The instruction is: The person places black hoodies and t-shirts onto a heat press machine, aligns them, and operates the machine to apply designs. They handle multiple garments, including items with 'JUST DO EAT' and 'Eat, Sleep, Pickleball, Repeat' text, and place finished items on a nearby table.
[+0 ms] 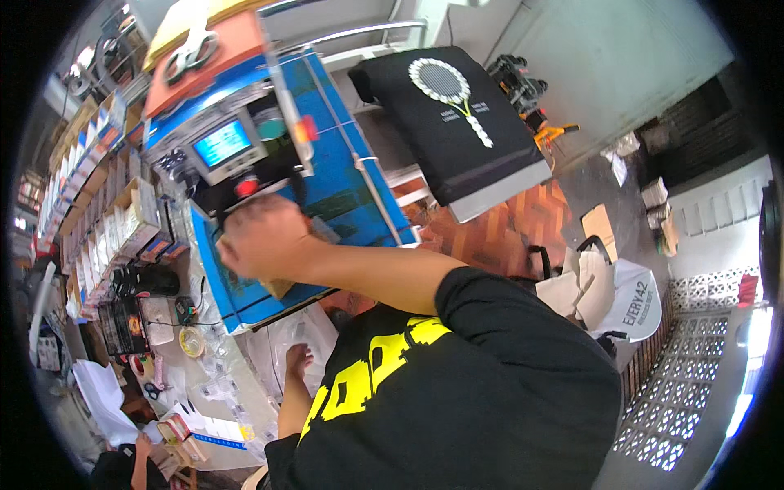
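Observation:
My right hand (pixel 263 239) is blurred by motion, with curled fingers, just below a red button (pixel 247 187) on a machine with a lit display (pixel 222 144). It is over a blue work surface (pixel 343 184); whether it grips anything is hidden. Lower down, my left hand (pixel 299 360) hangs beside clear plastic (pixel 315 337), its fingers loosely bent and apart, with nothing visible in them. A black T-shirt (pixel 422 122) with a printed tennis racket lies flat over a platen (pixel 502 191) at upper right, away from both hands.
Scissors (pixel 191 56) rest on an orange surface on the machine. At left are boxes of white packets (pixel 131 220), a tape roll (pixel 192 342) and small scissors (pixel 152 391) on a table. Another person's arm (pixel 141 459) shows at lower left. A white bag (pixel 631 306) stands at right.

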The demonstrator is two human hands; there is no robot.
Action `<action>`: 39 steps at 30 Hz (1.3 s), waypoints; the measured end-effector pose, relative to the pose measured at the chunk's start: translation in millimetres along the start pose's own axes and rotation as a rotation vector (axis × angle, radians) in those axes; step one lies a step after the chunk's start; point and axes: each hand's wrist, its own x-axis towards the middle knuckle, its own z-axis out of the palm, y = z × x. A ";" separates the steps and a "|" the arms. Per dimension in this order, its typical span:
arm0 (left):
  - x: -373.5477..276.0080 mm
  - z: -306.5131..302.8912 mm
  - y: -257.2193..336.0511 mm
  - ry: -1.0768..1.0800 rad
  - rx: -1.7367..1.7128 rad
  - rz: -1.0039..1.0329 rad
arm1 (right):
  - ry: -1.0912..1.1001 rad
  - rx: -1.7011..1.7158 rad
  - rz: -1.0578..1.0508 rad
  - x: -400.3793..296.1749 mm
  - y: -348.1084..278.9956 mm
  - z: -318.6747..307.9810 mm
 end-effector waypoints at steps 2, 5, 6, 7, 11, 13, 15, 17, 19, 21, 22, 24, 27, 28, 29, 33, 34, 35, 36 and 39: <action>-4.0 44.9 23.7 -0.126 0.115 0.084 | 0.129 0.297 -0.190 -4.0 10.5 -22.0; 9.6 109.4 36.7 -0.507 0.324 0.316 | 0.245 0.739 -0.452 -29.8 35.2 -62.5; 7.0 156.3 45.6 -0.386 0.579 0.732 | 0.250 0.878 -0.547 -40.0 49.3 -72.6; -7.0 214.8 62.2 -0.248 0.833 1.135 | 0.294 0.854 -0.548 -52.6 85.2 -81.1; -44.9 356.3 101.4 -0.521 0.302 0.332 | 0.290 0.403 0.100 -136.1 307.3 -157.9; -53.2 411.7 103.8 -0.570 -0.232 0.037 | 0.340 -0.192 0.310 -189.9 427.3 -199.7; -104.3 453.9 156.3 -0.753 -0.450 0.134 | 0.248 -0.600 0.749 -261.9 520.8 -240.5; -147.4 480.8 204.1 -0.670 -0.699 0.171 | 0.034 -0.285 1.512 -309.0 595.8 -265.9; -151.4 497.1 232.9 -0.508 -0.777 0.267 | 0.187 0.396 1.526 -335.7 630.8 -262.0; -148.2 499.4 249.4 -0.288 -0.667 0.385 | 0.160 0.689 1.460 -349.3 641.1 -253.2; -140.1 490.9 246.8 -0.269 -0.659 0.436 | 0.064 0.638 1.403 -340.6 638.3 -257.7; -124.0 471.6 241.0 -0.243 -0.645 0.538 | 0.015 0.424 1.341 -317.5 623.3 -270.8; -172.4 479.0 270.7 -0.284 -0.715 0.576 | 0.250 0.779 1.376 -293.1 628.3 -299.3; -196.0 482.2 277.5 -0.375 -0.799 0.588 | 0.506 1.261 1.355 -284.2 634.3 -304.4; -217.2 483.2 277.0 -0.441 -0.866 0.605 | 0.552 1.611 1.107 -244.6 601.9 -319.0; -280.0 485.9 247.7 -0.594 -1.096 0.752 | 0.399 2.150 0.532 -171.2 598.1 -325.4; -291.3 480.4 223.9 -0.569 -1.131 0.808 | 0.270 2.144 0.323 -139.4 571.0 -323.6; -300.7 475.9 197.0 -0.609 -1.130 0.812 | 0.279 2.157 0.354 -122.0 566.6 -327.2; -323.4 474.5 169.6 -0.646 -1.173 0.875 | 0.219 2.389 0.477 -107.0 564.9 -323.8; -393.0 474.9 69.7 -0.795 -1.272 1.094 | -0.185 2.281 0.587 -52.3 464.0 -275.9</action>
